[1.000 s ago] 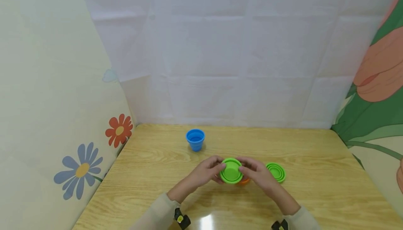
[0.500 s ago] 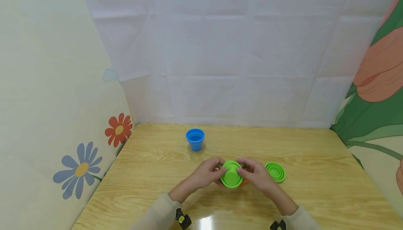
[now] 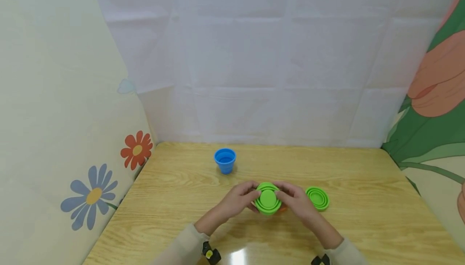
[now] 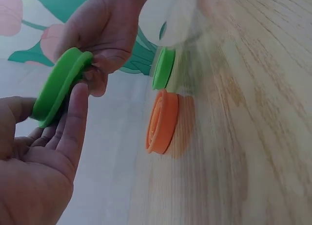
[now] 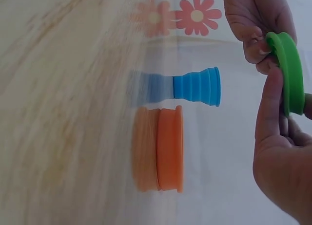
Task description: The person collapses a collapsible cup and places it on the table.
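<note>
A green collapsible cup [image 3: 268, 199], folded into a flat disc, is held above the table with its round base toward the head camera. My left hand [image 3: 235, 199] grips its left edge, thumb on the ringed underside and fingers behind. On the opposite edge my right hand [image 3: 298, 202] pinches it the same way. In the left wrist view, the held cup [image 4: 61, 86] shows as a thin disc clear of the tabletop. Beneath the hands an orange collapsed cup [image 4: 165, 122] lies on the table, mostly hidden from the head view.
Another green collapsed cup [image 3: 317, 198] lies on the wooden table [image 3: 363, 216] to the right of my right hand. Farther back on the left stands a blue cup [image 3: 225, 161], extended and upright. A white cloth [image 3: 276, 75] hangs behind the table.
The held green cup's base, protruding off-centre before, has been pressed in, and its rings now lie nearly concentric. Both hands have kept about the same place; the other cups have not moved.
</note>
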### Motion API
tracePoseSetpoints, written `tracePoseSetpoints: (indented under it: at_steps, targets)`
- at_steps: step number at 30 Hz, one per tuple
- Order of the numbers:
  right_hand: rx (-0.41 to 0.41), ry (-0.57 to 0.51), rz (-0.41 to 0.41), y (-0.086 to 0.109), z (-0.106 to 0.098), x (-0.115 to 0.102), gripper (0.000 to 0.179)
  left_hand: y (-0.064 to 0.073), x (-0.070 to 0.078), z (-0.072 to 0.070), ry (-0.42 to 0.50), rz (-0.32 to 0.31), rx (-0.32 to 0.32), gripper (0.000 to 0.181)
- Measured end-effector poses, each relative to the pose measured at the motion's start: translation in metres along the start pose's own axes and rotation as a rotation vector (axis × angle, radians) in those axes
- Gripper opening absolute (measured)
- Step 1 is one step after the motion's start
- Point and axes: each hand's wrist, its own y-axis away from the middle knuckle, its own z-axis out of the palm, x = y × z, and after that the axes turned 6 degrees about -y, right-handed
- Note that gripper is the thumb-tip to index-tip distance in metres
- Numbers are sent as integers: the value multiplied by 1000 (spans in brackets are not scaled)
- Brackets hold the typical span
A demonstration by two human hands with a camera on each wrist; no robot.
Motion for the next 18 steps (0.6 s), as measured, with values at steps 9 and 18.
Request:
tracePoseSetpoints:
  at_steps: [9, 18]
  targets:
    - [-107, -126, 24, 2, -4, -3, 43, 3, 3, -1, 80, -11, -14, 35]
    - [-50, -154, 108, 2, 1, -2, 46, 3, -2, -2, 60, -42, 19, 38]
